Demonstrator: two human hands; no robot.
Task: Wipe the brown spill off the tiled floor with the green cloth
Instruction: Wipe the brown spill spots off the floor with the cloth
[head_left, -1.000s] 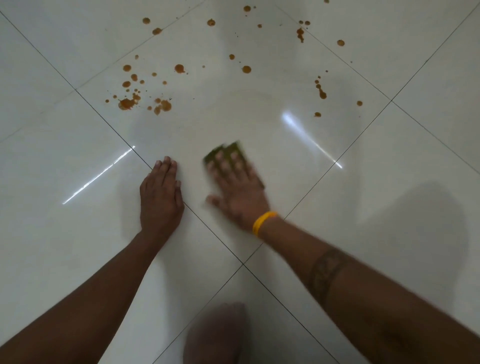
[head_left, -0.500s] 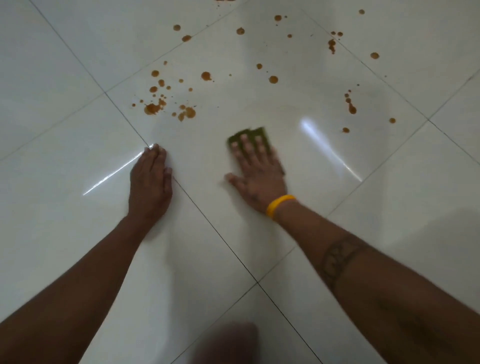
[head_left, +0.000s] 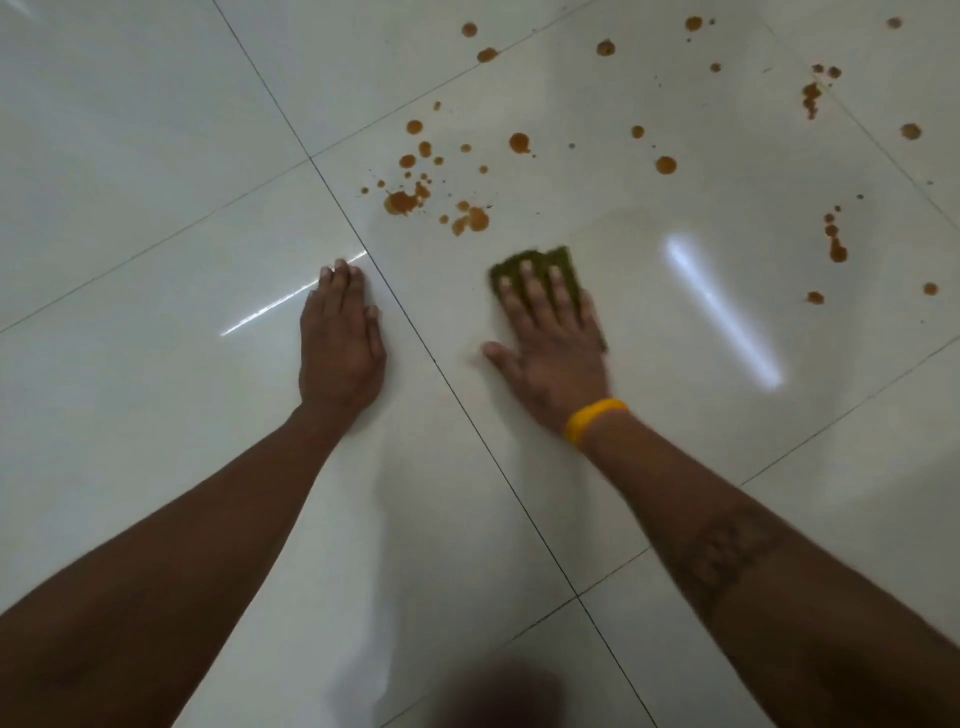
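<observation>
A green cloth (head_left: 540, 262) lies flat on the white tiled floor (head_left: 156, 182). My right hand (head_left: 553, 338), with a yellow band on its wrist, presses the cloth down with straight, spread fingers; only the cloth's far edge and right side show. Just beyond the cloth, to its left, sits the densest patch of brown spill (head_left: 415, 200). More brown drops (head_left: 665, 164) scatter across the tile further back and to the right (head_left: 835, 244). My left hand (head_left: 340, 338) rests flat on the floor left of the grout line.
Dark grout lines cross the glossy tiles diagonally. Bright light reflections streak the floor by my left hand (head_left: 291, 301) and right of the cloth (head_left: 722, 312). A blurred dark shape (head_left: 498, 696) sits at the bottom edge.
My right hand has pushed the cloth forward, closer to the dense brown patch. The left hand stays flat on the floor, and the view has shifted forward.
</observation>
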